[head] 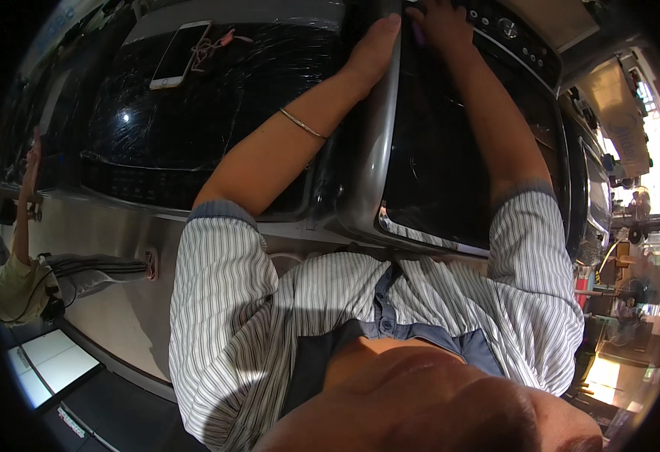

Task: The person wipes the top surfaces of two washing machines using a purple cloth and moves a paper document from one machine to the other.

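Observation:
In front of me is a top-loading washing machine with a dark glossy lid [437, 152] and a grey rounded rim [383, 124]. My left hand [379, 48] rests at the far part of this rim, its fingers mostly hidden; a thin metal bangle [302, 123] circles that forearm. On the far part of the lid, beside the control panel [508, 28], lies my right hand [443, 25]. A small purple thing [418, 34] shows at its edge, partly covered; whether the fingers grip it is unclear.
A second appliance, its dark top [205, 118] wrapped in clear film, stands at left, bearing a white smartphone [180, 55] and a pinkish cable [208, 50]. Another person [21, 282] stands at the far left. More appliances [593, 186] and cluttered shelves are at the right.

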Available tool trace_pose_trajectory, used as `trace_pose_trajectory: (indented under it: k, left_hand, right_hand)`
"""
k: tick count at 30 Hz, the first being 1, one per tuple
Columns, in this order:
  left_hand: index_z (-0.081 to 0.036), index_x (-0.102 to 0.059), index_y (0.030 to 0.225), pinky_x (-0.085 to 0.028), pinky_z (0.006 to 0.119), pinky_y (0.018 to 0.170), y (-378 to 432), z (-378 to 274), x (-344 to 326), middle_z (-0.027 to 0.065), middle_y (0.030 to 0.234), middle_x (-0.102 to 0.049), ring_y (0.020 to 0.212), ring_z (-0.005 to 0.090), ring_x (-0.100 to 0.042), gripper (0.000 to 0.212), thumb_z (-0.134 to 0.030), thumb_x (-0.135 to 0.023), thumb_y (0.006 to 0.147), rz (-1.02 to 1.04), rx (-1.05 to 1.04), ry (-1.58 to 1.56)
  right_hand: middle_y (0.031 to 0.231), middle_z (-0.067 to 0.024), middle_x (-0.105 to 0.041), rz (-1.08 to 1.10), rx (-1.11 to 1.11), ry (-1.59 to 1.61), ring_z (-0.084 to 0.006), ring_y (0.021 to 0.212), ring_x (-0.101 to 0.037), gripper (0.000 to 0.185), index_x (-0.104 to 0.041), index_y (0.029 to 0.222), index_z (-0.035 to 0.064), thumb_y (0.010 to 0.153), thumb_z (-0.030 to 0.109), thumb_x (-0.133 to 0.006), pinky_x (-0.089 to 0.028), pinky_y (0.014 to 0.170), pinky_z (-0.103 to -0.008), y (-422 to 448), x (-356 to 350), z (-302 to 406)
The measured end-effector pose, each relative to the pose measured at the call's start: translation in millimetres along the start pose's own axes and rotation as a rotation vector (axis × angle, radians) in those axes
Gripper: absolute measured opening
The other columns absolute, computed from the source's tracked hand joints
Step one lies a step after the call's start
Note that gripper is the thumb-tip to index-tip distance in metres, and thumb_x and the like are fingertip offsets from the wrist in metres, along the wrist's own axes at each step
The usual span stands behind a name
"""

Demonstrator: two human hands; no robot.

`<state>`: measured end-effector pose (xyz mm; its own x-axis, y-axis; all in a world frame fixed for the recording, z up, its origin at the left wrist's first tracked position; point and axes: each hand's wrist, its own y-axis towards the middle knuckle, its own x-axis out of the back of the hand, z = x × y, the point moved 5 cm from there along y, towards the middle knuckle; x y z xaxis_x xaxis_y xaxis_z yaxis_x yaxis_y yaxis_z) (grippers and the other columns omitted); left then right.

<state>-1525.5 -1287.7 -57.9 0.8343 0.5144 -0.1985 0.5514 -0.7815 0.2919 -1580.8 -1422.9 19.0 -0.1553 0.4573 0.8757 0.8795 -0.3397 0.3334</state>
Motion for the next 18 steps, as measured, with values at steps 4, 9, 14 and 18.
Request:
trace_pose_trajectory:
  k: [4,9,14,18]
  left_hand:
    - [-0.005,-0.031,0.150,-0.026,0.038,0.114,-6.1,-1.3,1.1,0.0175,0.154,-0.032,0.139,0.0310,-0.035,0.082,-0.062,-0.045,0.094,-0.010,0.096,-0.132]
    - [-0.004,-0.057,0.129,-0.038,0.032,0.103,4.3,1.8,2.5,0.0065,0.124,-0.058,0.113,0.0197,-0.051,0.062,-0.057,-0.038,0.100,-0.105,0.133,-0.328]
    - [-0.011,-0.062,0.108,-0.045,0.030,0.084,48.2,65.7,46.3,0.0048,0.106,-0.067,0.097,0.0153,-0.060,0.056,-0.062,-0.042,0.096,0.209,0.224,-0.455]
    - [-0.005,-0.049,0.131,-0.044,0.035,0.092,30.7,40.0,35.5,0.0132,0.122,-0.061,0.113,0.0200,-0.055,0.078,-0.071,-0.042,0.091,-0.061,0.244,-0.390]
  right_hand:
    - [0.125,-0.0154,-0.059,-0.102,-0.395,0.050,-0.0396,0.121,-0.050,0.048,-0.063,0.119,0.0123,0.088,0.048,-0.058,-0.050,0.088,-0.0558,32.3,5.5,4.3]
    - [0.124,-0.0124,-0.059,-0.091,-0.325,0.087,-0.0394,0.121,-0.050,0.049,-0.065,0.118,0.0114,0.090,0.051,-0.056,-0.050,0.088,-0.0555,23.5,8.2,18.7]
    - [0.127,-0.0089,-0.057,-0.011,-0.114,0.134,-0.0382,0.120,-0.049,0.048,-0.065,0.120,0.0129,0.093,0.050,-0.052,-0.046,0.092,-0.0588,-9.4,32.2,61.7]
    - [0.143,-0.0062,-0.047,0.100,-0.004,0.290,-0.0348,0.131,-0.042,0.051,-0.056,0.133,0.0235,0.091,0.053,-0.055,-0.043,0.098,-0.0514,-75.0,27.3,87.1]
